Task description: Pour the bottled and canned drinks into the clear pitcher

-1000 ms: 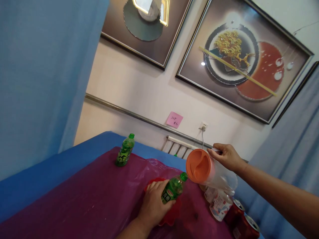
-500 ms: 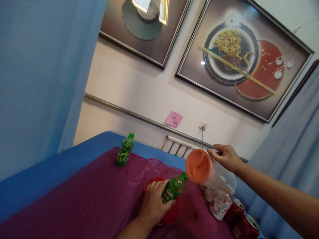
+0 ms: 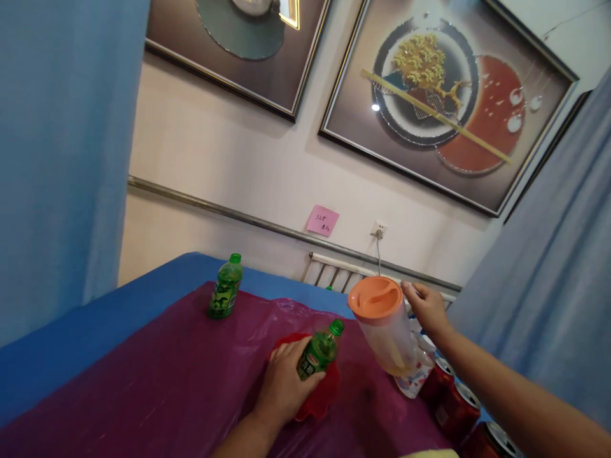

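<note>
My left hand (image 3: 285, 380) is wrapped round a green-capped drink bottle (image 3: 319, 353), which tilts to the right above a red dish (image 3: 312, 407) with a wavy rim. My right hand (image 3: 428, 308) grips the handle of a clear plastic pitcher (image 3: 389, 343) with an orange lid (image 3: 376, 297). A little pale yellowish liquid lies at the bottom of the pitcher, which leans slightly. The bottle's cap is close to the pitcher's left side, apart from it. A second green bottle (image 3: 226, 287) stands farther back on the purple plastic sheet (image 3: 157, 356).
Right of the pitcher stand a bottle with a white cap (image 3: 424, 344) and several red cans (image 3: 457, 410). The blue table cover (image 3: 119, 308) shows round the purple sheet. Behind are a radiator (image 3: 334, 270), a wall pipe (image 3: 229, 213) and blue curtains (image 3: 62, 146).
The pitcher has swung from nearly lying on its side to more upright, its liquid now gathered at the bottom. My left hand still holds the bottle. The camera view has shifted slightly.
</note>
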Motion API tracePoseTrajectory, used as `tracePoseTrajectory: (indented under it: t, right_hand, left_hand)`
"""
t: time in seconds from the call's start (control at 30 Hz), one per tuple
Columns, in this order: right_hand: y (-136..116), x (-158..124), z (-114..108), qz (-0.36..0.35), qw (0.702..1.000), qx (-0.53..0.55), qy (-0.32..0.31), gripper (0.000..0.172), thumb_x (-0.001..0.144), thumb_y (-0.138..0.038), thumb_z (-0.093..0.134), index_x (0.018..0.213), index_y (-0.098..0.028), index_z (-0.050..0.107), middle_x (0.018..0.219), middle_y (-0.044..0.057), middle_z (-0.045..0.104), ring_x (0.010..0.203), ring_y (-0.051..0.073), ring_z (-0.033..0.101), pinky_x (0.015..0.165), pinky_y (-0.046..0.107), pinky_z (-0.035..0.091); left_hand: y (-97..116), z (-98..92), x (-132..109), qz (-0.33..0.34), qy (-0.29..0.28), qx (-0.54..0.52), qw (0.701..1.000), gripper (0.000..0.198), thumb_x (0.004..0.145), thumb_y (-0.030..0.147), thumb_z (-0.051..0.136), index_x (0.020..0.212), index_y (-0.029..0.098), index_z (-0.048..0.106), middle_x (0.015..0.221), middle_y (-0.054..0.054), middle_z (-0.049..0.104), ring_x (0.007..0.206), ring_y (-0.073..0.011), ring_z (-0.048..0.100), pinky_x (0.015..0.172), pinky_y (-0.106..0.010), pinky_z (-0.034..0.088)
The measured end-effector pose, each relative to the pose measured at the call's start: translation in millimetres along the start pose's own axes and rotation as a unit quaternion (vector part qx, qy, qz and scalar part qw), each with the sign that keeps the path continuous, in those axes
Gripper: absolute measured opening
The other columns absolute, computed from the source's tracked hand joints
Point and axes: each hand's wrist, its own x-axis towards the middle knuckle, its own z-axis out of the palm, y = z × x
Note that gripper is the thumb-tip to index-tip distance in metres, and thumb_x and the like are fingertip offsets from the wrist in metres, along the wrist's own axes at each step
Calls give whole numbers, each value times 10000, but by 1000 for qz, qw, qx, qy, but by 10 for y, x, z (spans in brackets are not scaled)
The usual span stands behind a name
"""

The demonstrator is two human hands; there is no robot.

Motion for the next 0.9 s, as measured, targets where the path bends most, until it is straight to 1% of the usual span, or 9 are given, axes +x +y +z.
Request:
tracePoseTrajectory:
  t: [0.1,0.2,0.3,0.43,0.53,0.63,0.73,0.83,0.9]
  right_hand:
    - [293,-242,98,109,992,50,47,571,833,-734,525,572,-249,374,512,-59,325,492,121,326,446,251,285]
    - [503,-518,215,187,977,78,63,570,853,-757,488,597,-261,375,493,-57,352,456,134,356,413,262,324]
    - [609,-766,329,198,975,85,52,561,903,-750,399,613,-272,358,496,-44,384,447,148,396,401,271,370]
    - [719,-979,440,211,968,123,49,556,919,-745,352,621,-277,320,495,-48,381,439,143,389,404,271,381]
    - [806,-1058,468,251,944,194,85,566,868,-756,458,607,-265,360,507,-60,385,455,130,383,432,266,382]
    - [855,-1106,458,287,915,255,123,587,764,-786,584,601,-246,420,510,-71,404,465,119,387,447,256,374]
    - [881,-1163,428,306,897,296,117,586,734,-799,600,649,-229,490,541,-62,465,492,131,450,489,267,411]
    - [911,-1244,371,299,908,272,108,545,778,-750,594,770,-205,575,657,-26,569,600,161,537,598,295,472]
    - [913,-1323,318,291,919,220,151,510,790,-684,630,924,-193,607,827,14,637,735,186,591,702,317,496]
  left_hand:
    - [-61,44,24,-3,13,-6,1000,599,694,224,785,1273,246,635,1239,-68,713,1153,-278,614,1038,-435,428]
    - [-110,77,43,-2,25,-21,999,594,703,235,774,1280,240,632,1230,-71,707,1153,-273,621,1033,-425,457]
    - [-120,91,59,-5,30,-36,999,583,704,254,764,1274,252,638,1199,-63,710,1133,-273,641,1018,-425,487]
    - [-112,97,84,-21,42,-44,998,593,682,304,768,1257,221,650,1184,-80,713,1112,-286,659,1005,-451,515]
    - [-112,95,107,-23,46,-44,998,603,666,338,773,1246,217,661,1175,-80,721,1104,-291,671,990,-453,535]
    - [-110,84,133,-28,48,-41,998,609,656,387,780,1234,227,676,1154,-72,733,1069,-293,694,977,-452,551]
    - [-112,78,158,-38,54,-39,997,612,663,423,773,1231,217,682,1155,-80,738,1057,-296,704,978,-454,554]
    - [-132,75,178,-55,56,-42,996,641,661,444,774,1243,194,676,1176,-100,736,1066,-302,703,990,-466,547]
    - [-156,67,190,-65,57,-47,995,679,659,468,777,1263,180,663,1193,-114,729,1081,-307,699,999,-471,541]
